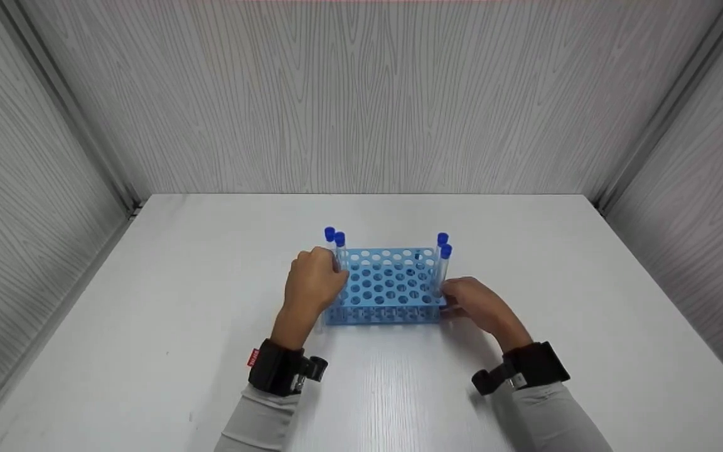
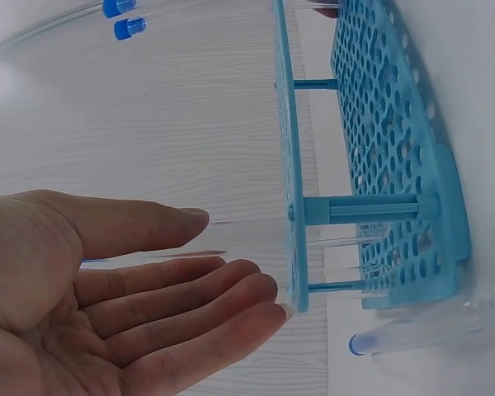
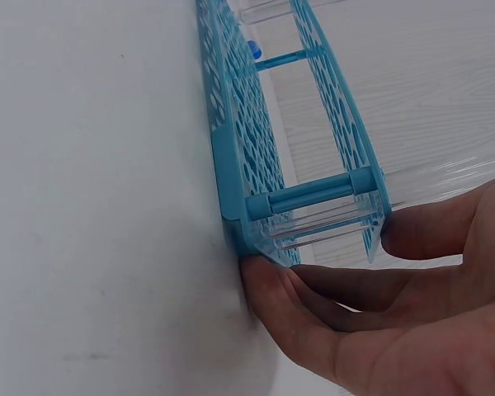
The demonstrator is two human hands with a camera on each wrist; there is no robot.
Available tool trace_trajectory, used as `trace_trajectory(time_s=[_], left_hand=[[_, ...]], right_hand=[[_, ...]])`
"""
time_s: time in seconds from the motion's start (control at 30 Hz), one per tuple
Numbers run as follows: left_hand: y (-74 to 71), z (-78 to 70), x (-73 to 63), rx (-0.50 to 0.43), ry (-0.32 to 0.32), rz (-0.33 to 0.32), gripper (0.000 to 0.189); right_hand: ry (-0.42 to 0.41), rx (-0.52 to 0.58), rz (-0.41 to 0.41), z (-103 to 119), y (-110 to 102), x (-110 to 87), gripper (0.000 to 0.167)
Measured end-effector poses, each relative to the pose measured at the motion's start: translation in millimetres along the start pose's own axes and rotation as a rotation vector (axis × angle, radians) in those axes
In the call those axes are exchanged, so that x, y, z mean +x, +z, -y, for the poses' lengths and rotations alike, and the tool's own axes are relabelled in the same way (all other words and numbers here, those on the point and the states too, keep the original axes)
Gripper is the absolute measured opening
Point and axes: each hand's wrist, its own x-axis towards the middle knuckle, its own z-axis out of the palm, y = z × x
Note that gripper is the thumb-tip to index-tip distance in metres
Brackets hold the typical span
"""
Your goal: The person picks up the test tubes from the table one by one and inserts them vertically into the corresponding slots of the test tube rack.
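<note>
A light blue test tube rack (image 1: pixel 393 306) stands on the white table. My left hand (image 1: pixel 313 279) is at its left end, beside two upright clear test tubes with blue caps (image 1: pixel 339 238). In the left wrist view, the left hand (image 2: pixel 173 305) has its fingers extended, and a gap shows between thumb and index finger near a tube (image 2: pixel 260 235) set in the rack. At the other end my right hand (image 1: pixel 471 301) grips the rack (image 3: pixel 309 194), thumb at the upper plate and fingers at the base. Two capped tubes (image 1: pixel 441 270) stand there.
Another blue-ended tube (image 2: pixel 429 326) lies on the table alongside the rack's left end. Grey wood-grain panels (image 1: pixel 361 94) enclose the table (image 1: pixel 179 282) at the back and both sides. Each wrist carries a black strap with a small camera (image 1: pixel 317 368).
</note>
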Motion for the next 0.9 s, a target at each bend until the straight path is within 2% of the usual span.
trace_trajectory(time_s=[0.23,0.5,0.9], left_hand=[[-0.2,-0.3,0.2,0.025,0.009,-0.003,0.017],[1.0,0.8,0.3,0.041,-0.002,0.013,0.015],[0.3,1.0,1.1,0.044,-0.003,0.022,0.017]], right_hand=[[-0.003,-0.007,-0.012,-1.0,1.2,1.9,0.035],[0.022,-0.022,-0.019,-2.5,2.0,3.4,0.045],[-0.005,-0.011,-0.007,-1.2,0.7,1.0,0.042]])
